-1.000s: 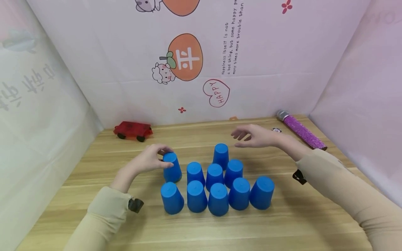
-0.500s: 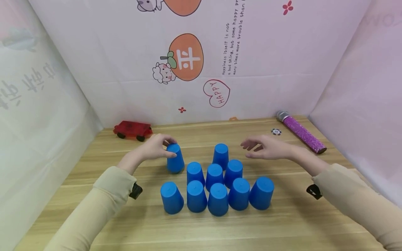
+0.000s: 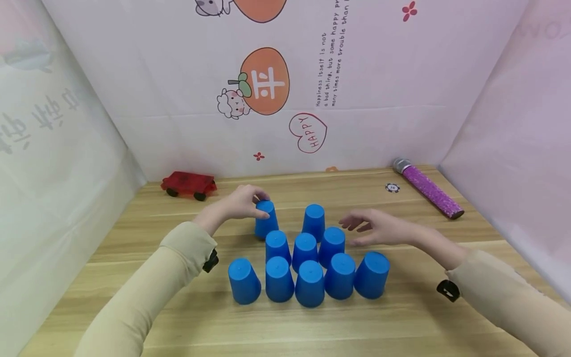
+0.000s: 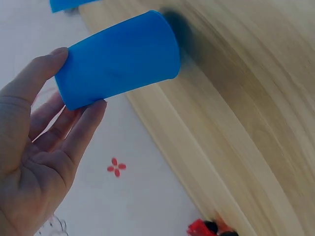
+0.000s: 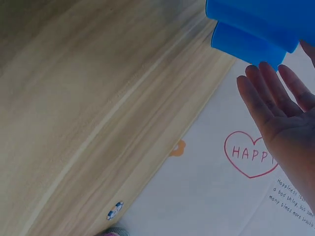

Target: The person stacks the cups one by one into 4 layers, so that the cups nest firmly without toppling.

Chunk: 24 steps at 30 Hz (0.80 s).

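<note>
My left hand (image 3: 243,202) grips a blue cup (image 3: 266,220) near its narrow top, thumb on one side and fingers on the other; the left wrist view shows this cup (image 4: 120,59) pinched at its base end. Right of it stands another upturned blue cup (image 3: 314,222) in the back row. In front are a middle row of three cups, with one cup (image 3: 305,252) at its centre, and a front row of several, with one cup (image 3: 310,283) in its middle. Beside the middle row's right cup (image 3: 332,245) my right hand (image 3: 379,227) hovers with relaxed fingers, holding nothing.
A red toy car (image 3: 189,185) sits at the back left of the wooden table (image 3: 285,329). At the back right lie a purple glittery microphone (image 3: 428,188) and a small round chip (image 3: 392,188). Printed cloth walls (image 3: 178,139) border the table's back and sides.
My left hand has carried its cup away from me and to the right, toward the back-row cup. My right hand has shifted down and a little right, to beside the middle row.
</note>
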### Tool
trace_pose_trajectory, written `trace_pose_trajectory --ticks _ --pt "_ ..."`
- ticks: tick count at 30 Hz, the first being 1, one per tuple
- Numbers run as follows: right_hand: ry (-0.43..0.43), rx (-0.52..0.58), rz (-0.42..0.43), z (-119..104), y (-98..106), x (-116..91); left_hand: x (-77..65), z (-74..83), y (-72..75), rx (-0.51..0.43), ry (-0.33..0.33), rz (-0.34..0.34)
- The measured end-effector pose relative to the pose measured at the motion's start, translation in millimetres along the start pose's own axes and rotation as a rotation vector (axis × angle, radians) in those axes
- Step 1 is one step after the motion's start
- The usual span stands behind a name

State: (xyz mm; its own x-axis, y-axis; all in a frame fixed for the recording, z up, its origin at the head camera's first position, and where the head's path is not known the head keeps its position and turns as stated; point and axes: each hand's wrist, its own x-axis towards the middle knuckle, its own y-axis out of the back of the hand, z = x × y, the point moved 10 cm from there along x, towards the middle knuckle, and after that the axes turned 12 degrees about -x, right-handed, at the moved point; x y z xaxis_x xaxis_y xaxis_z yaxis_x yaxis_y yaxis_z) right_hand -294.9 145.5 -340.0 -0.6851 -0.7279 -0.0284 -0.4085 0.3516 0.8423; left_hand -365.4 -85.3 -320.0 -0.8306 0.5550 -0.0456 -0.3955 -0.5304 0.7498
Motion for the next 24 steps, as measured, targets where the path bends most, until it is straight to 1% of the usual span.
trace_pose_trajectory --ticks 5,13,16,24 --pt "0.007 -0.002 0.005 -3 -3 -1 7.8 12.1 -11.2 0.003 -0.024 -0.037" --pt "0.032 0.017 0.010 -10 -7 0 17.5 24.0 -24.0 -0.017 -0.058 -0.059" --pt "0.030 0.009 0.012 -11 -9 1 20.7 27.5 -28.7 -0.005 -0.070 -0.070" --pt "0.020 0.018 0.020 -17 -9 3 25.7 31.8 -38.2 0.017 -0.062 -0.099"
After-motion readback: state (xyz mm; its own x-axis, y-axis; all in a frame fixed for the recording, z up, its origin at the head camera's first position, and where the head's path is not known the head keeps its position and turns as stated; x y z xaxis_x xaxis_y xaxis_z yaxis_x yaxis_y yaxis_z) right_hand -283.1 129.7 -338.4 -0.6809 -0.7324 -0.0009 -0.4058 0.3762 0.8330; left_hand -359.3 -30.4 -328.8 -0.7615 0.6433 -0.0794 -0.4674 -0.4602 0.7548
